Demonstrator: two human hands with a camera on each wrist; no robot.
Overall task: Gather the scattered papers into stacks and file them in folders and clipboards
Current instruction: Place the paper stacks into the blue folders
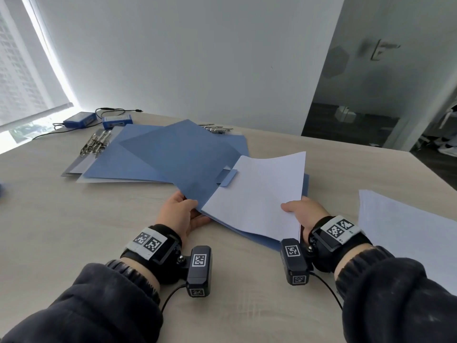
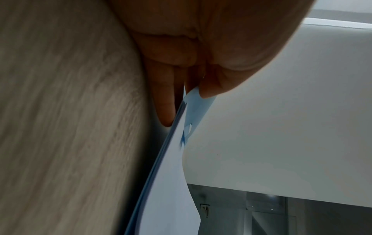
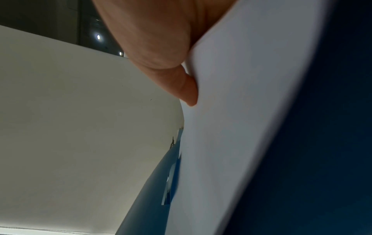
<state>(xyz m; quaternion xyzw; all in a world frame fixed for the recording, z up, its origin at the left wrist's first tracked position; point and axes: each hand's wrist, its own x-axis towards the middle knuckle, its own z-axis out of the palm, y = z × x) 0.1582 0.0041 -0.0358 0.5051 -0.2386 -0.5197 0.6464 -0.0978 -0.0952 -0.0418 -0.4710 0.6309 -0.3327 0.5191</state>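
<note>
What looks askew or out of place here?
The blue folders lie fanned at differing angles, not squared. The white sheets the right hand is slipping into the front folder sit skewed, far corner curling up.

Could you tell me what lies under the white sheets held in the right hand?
A blue folder lies open beneath the white sheets; its lower flap shows along their edges, the rest is covered.

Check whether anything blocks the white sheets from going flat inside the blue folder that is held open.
Nothing visible does. The left hand holds the folder's front cover lifted clear, and the right hand pinches the white sheets directly over the folder's back panel, already partly inside. The small blue tab lies beside the sheets' edge.
</note>
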